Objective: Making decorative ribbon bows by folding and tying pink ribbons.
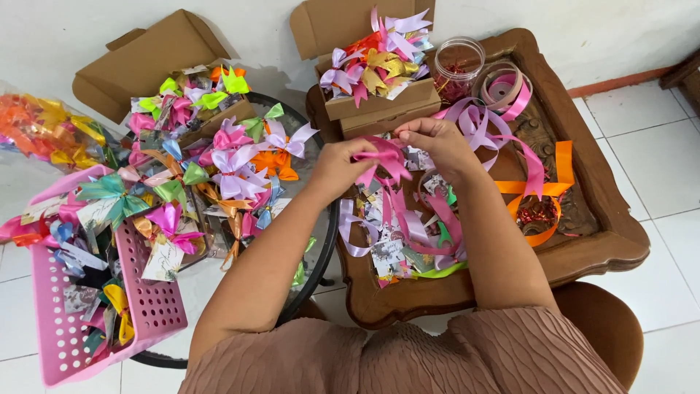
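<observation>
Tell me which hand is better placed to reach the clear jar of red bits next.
Probably the right hand: it sits nearer the clear jar on the wooden tray. The left hand lies farther off. Both pinch the pink ribbon bow.

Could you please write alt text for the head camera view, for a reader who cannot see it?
A person's left hand and right hand together hold a folded pink satin ribbon bow above a carved brown wooden table strewn with ribbon lengths. An open cardboard box of coloured bows stands behind, and a pink perforated plastic basket sits at left.
</observation>
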